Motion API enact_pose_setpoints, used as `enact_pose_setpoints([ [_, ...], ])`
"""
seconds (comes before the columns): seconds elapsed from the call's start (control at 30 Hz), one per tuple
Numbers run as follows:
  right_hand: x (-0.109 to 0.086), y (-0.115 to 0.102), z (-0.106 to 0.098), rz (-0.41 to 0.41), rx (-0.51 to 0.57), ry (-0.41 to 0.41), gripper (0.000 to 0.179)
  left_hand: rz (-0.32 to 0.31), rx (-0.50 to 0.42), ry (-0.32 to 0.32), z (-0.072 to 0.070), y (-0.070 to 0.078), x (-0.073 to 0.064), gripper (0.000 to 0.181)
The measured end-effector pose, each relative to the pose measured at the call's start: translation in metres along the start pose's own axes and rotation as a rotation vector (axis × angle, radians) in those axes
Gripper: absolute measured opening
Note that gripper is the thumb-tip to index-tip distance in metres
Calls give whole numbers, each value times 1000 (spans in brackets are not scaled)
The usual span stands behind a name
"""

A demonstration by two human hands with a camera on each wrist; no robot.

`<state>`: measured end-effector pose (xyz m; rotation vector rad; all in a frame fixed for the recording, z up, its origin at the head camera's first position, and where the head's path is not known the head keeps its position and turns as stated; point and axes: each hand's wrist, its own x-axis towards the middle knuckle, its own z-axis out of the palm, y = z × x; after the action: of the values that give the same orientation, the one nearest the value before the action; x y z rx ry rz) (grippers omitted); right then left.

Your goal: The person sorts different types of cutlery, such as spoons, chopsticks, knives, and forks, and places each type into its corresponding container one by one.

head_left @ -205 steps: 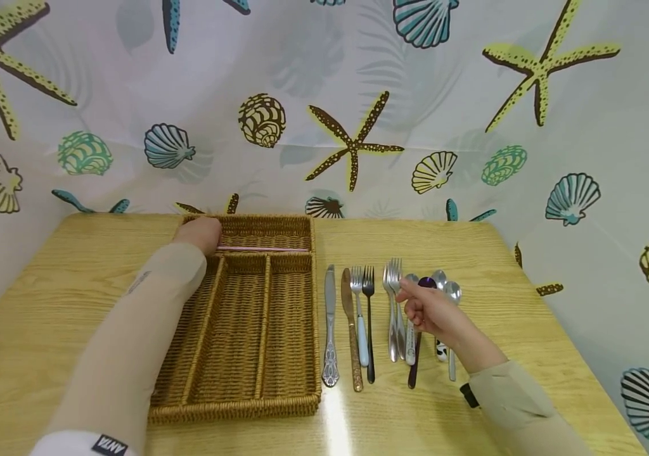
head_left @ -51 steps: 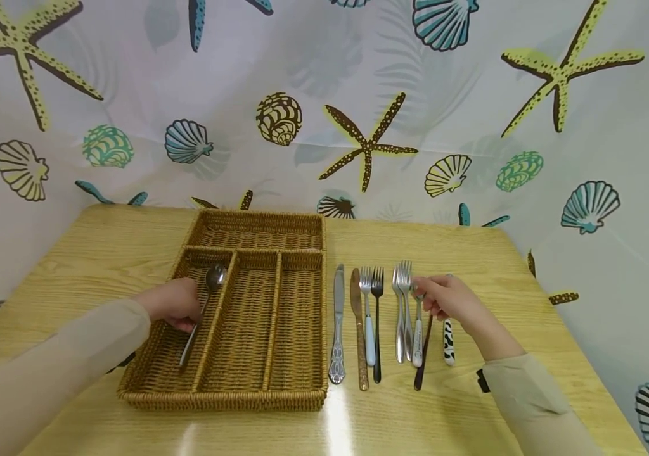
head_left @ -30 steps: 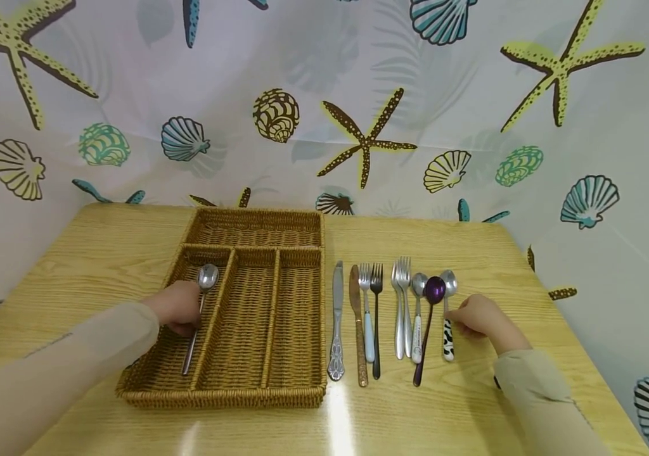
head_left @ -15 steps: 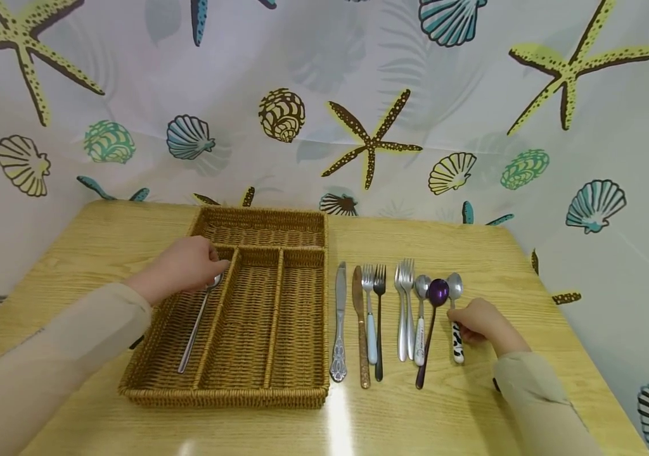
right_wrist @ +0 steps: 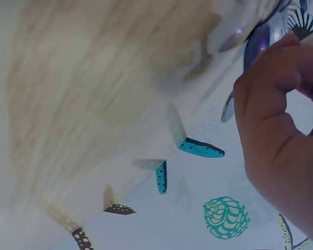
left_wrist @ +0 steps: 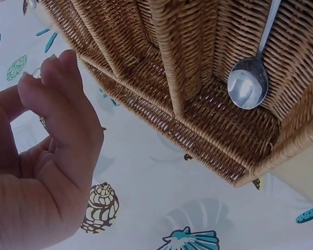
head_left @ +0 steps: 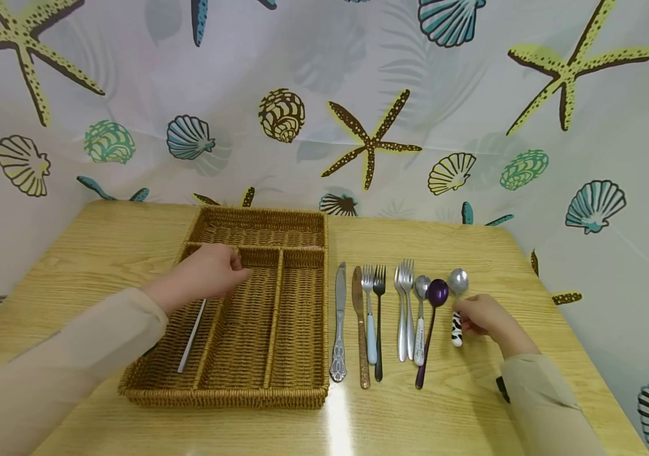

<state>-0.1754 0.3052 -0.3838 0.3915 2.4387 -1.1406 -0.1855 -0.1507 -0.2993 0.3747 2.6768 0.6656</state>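
Note:
My right hand (head_left: 488, 318) pinches a spoon with a black-and-white patterned handle (head_left: 457, 328) near the middle, its silver bowl (head_left: 458, 280) pointing away from me. My left hand (head_left: 203, 273) hovers over the woven cutlery tray (head_left: 224, 399), by the divider of the left compartment. Its fingers are loosely bent and nothing shows between them in the left wrist view. A silver spoon (left_wrist: 249, 83) lies in that left compartment; in the head view the left hand hides its bowl, and only the handle (head_left: 192, 339) shows. Right beside the held spoon lies a purple spoon (head_left: 437, 292).
On the wooden table (head_left: 398, 418), right of the tray, lie a silver knife (head_left: 340, 323), a bronze knife (head_left: 360, 329), several forks (head_left: 407, 304) and a white-handled spoon (head_left: 421, 316). Patterned cloth (head_left: 302, 95) hangs behind the table and along its right side.
The silver spoon has gone from my left hand into the left compartment, and that hand has lifted and moved right. My right hand has taken the patterned spoon and shifted it slightly away from me.

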Motion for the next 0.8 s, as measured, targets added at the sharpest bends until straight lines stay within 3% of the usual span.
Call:
enact_pose_setpoints([
  [0.2,-6,-17,6,-59,25,-34,22,28,-19,-1,3,3,1,45],
  [0.5,-14,-48,24,-154,33,-108,25,-20,-181,-53,5,6,9,35],
  [0.8,-23,-79,50,-227,39,-157,22,-44,-277,-64,13,8,20,32],
])
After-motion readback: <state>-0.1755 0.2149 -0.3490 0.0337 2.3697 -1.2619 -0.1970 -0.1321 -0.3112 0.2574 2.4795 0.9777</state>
